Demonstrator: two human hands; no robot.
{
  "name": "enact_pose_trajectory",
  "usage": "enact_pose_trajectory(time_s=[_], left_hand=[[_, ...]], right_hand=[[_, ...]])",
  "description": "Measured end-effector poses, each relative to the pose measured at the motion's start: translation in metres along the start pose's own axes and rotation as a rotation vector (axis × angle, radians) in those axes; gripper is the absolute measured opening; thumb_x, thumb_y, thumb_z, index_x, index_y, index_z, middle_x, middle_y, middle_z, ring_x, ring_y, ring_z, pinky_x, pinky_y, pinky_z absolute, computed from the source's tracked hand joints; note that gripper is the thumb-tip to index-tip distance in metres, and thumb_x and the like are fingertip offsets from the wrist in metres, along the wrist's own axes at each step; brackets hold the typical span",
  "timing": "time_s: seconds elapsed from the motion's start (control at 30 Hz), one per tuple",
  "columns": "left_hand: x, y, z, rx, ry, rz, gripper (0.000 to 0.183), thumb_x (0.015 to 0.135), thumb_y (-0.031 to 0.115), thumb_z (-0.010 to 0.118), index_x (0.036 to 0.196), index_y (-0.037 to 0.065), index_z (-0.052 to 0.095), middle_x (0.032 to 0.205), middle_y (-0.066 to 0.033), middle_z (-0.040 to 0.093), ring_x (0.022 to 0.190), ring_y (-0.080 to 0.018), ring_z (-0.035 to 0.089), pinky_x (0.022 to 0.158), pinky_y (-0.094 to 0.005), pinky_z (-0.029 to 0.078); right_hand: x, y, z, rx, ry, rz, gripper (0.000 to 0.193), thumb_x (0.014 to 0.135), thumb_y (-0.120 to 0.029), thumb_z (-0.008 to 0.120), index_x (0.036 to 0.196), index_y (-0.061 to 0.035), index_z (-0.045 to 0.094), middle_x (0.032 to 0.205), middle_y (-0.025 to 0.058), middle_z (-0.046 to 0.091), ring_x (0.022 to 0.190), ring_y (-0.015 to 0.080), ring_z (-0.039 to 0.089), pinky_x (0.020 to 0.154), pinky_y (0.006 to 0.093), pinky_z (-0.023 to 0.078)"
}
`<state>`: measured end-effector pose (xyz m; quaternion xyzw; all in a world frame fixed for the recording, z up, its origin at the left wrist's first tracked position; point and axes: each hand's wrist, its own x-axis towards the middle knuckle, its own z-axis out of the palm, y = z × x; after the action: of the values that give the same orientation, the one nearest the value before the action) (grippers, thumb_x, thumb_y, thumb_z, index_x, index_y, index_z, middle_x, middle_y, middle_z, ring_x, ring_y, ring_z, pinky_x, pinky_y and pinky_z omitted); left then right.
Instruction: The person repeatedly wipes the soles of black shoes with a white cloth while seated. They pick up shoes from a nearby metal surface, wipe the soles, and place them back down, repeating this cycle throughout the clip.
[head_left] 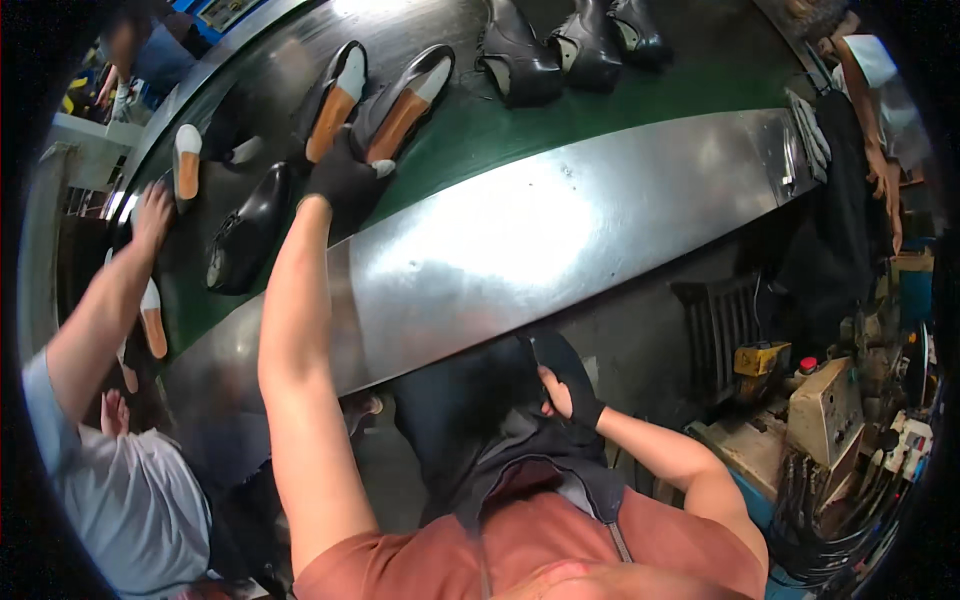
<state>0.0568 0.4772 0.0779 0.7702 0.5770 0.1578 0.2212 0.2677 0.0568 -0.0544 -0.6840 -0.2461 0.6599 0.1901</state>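
left hand (345,185) at far shoe (408,100), sole (402,120) showing, likely for access
right hand (573,398) near, curled; both grips unclear

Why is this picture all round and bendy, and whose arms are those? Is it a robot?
No robot here, just a person in a reddish-brown shirt. The camera sits on their head and looks down, so you see roughly what they see. Its very wide lens bends straight edges.

The left hand, in a dark glove, reaches to the near end of a tan-and-white shoe. I can't tell how firmly its fingers hold it. The right hand, also gloved, is down near the lap; what it holds, if anything, is unclear.

More shoes, like this shiny black shoe, lie on a green surface with a metal strip in front. The bare hand on the left belongs to somebody else.
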Motion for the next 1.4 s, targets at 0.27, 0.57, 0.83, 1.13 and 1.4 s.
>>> enact_pose_trajectory(time_s=[0.27,0.57,0.83,1.13,1.4], left_hand=[[-0.155,-0.016,0.0,-1.044,0.042,-0.076,0.041,0.081,0.014,0.06,0.118,-0.004,0.055,0.1,-0.0105,0.062,0.083,-0.0155,0.06,0.071,-0.028,0.049],[-0.457,-0.006,0.005,-0.647,0.288,0.099,0.059,0.073,0.031,0.073,0.122,0.005,0.052,0.126,-0.0135,0.05,0.12,-0.0269,0.049,0.104,-0.0423,0.037],[-0.412,0.079,0.059,-0.468,0.192,0.481,0.03,0.078,0.014,0.067,0.106,0.001,0.065,0.115,-0.0181,0.061,0.118,-0.0345,0.053,0.103,-0.0445,0.036],[-0.353,0.048,0.104,-1.24,-0.06,0.27,0.06,0.096,0.052,0.032,0.092,0.002,0.065,0.097,-0.0072,0.065,0.097,-0.021,0.058,0.093,-0.0346,0.043],[-0.37,0.05,0.118,-1.123,0.14,0.118,0.07,0.095,0.059,0.026,0.094,0.002,0.066,0.1,-0.0096,0.065,0.11,-0.0252,0.053,0.101,-0.039,0.035]], right_hand=[[-0.022,0.027,0.008,0.055,-0.001,-0.22,0.047,0.098,-0.038,0.04,0.128,-0.0022,0.047,0.067,0.0083,0.06,0.045,0.0115,0.054,0.043,0.0247,0.046],[-0.114,0.033,-0.004,0.248,0.123,-0.332,0.047,0.097,-0.047,0.041,0.085,-0.0033,0.055,0.068,0.0055,0.057,0.055,0.0123,0.058,0.054,0.0272,0.049],[-0.175,0.018,0.014,0.141,-0.029,-0.405,0.047,0.099,-0.044,0.037,0.084,-0.0039,0.055,0.067,0.006,0.06,0.059,0.0129,0.058,0.057,0.0274,0.047],[-0.133,0.021,0.06,0.123,-0.344,-0.576,0.046,0.102,-0.037,0.034,0.106,-0.0004,0.061,0.094,0.0074,0.064,0.084,0.0125,0.059,0.081,0.0271,0.046],[-0.139,-0.009,0.072,0.508,-0.572,-0.203,0.045,0.101,-0.04,0.036,0.09,-0.0026,0.059,0.079,0.0088,0.064,0.069,0.0163,0.061,0.067,0.031,0.049]])
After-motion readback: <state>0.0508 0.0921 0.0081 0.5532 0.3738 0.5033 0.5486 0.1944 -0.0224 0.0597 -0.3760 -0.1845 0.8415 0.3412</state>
